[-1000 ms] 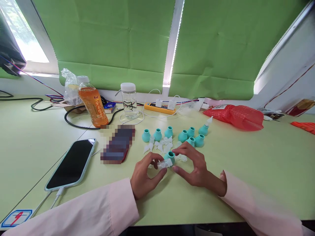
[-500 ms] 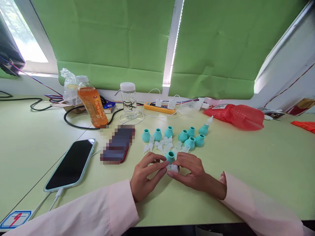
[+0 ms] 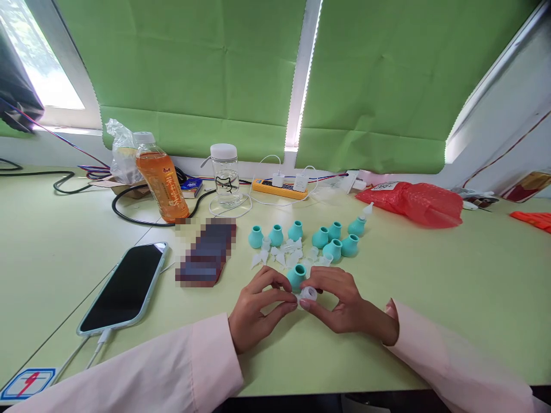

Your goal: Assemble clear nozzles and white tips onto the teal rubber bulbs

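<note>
My left hand (image 3: 261, 310) and my right hand (image 3: 338, 295) meet near the front of the table. Between their fingertips is a small translucent plastic fitting (image 3: 308, 293), its round open end showing. The right thumb and fingers pinch it; the left thumb and finger close on its left side, where a small pale part is mostly hidden. Just behind the fitting a teal rubber bulb (image 3: 297, 277) stands upright, mouth up, close to the fingers of both hands. Farther back lie loose translucent plastic pieces (image 3: 280, 256), with several teal bulbs (image 3: 276, 236) behind them.
One teal bulb (image 3: 356, 226) leans with a clear tip in it. At the left lie a phone (image 3: 124, 284) and a blurred dark red item (image 3: 206, 252). An orange drink bottle (image 3: 166, 186), a clear jar (image 3: 226, 180), a power strip (image 3: 279, 189) and a red bag (image 3: 413, 203) stand behind.
The translucent fitting has turned between my fingers, so its open end now faces more toward me. My left fingertips have shifted slightly, and the teal bulb behind is less covered.
</note>
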Motion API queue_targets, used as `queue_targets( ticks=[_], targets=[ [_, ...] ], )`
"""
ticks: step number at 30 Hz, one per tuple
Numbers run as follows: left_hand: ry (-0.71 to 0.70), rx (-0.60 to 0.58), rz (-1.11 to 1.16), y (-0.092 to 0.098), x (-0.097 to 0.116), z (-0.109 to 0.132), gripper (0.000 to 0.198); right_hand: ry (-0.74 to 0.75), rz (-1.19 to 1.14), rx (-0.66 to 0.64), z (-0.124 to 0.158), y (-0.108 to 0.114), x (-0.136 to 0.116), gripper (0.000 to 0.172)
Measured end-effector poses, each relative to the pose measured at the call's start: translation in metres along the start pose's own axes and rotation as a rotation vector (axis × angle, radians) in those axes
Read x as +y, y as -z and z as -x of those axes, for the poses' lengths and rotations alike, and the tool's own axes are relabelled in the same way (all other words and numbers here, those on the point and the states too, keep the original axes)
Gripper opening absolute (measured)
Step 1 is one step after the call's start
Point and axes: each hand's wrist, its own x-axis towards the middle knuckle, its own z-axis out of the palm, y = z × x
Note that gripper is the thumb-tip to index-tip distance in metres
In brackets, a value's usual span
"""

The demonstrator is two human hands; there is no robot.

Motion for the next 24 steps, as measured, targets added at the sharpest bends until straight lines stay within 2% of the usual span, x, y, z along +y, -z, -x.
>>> queue_targets(
  ticks=[6,15,19,24],
  targets=[
    [0.017,-0.034,-0.026,-0.0001,-0.0001,0.0006,0.009,-0.046,0.010,0.040,0.0036,-0.0025,0.0022,0.008],
    [0.061,-0.118,-0.115,-0.0028,-0.0002,0.0052,0.008,-0.108,-0.091,-0.047,0.0002,-0.0031,0.0034,0.007],
    [0.086,-0.171,-0.115,-0.0020,0.0020,0.0049,0.008,-0.107,-0.117,-0.052,-0.0001,-0.0033,0.0036,0.007],
    [0.129,-0.183,-0.105,-0.0029,0.0034,0.0061,0.009,-0.096,-0.114,-0.057,-0.0003,-0.0036,0.0049,0.008]
  ],
)
